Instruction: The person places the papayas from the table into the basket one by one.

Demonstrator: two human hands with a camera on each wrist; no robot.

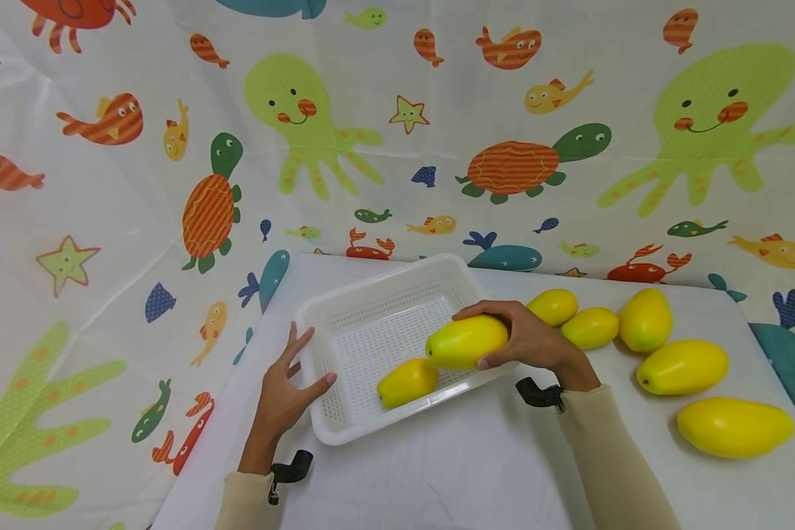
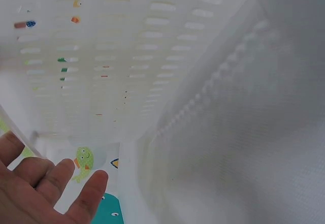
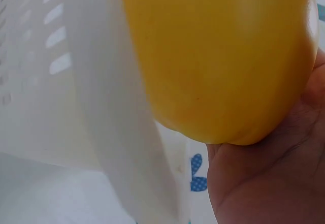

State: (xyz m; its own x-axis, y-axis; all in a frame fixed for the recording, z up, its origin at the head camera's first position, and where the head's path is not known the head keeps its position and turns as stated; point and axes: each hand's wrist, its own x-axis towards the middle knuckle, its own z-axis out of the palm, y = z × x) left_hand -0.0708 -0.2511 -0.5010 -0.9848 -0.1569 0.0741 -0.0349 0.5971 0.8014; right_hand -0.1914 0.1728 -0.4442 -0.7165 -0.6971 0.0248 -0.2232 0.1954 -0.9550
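White table (image 1: 437, 471), right hand (image 1: 536, 342) grasping mango (image 1: 467, 341) over basket (image 1: 344, 423), left hand (image 1: 285, 390) released beside

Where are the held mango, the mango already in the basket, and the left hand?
held mango (image 1: 464, 341), head view, on its bare yellow side.
mango in the basket (image 1: 407, 382), head view, on its middle.
left hand (image 1: 280, 401), head view, on the back of the hand.

Yellow mango (image 1: 467, 341) over white basket (image 1: 371, 294)
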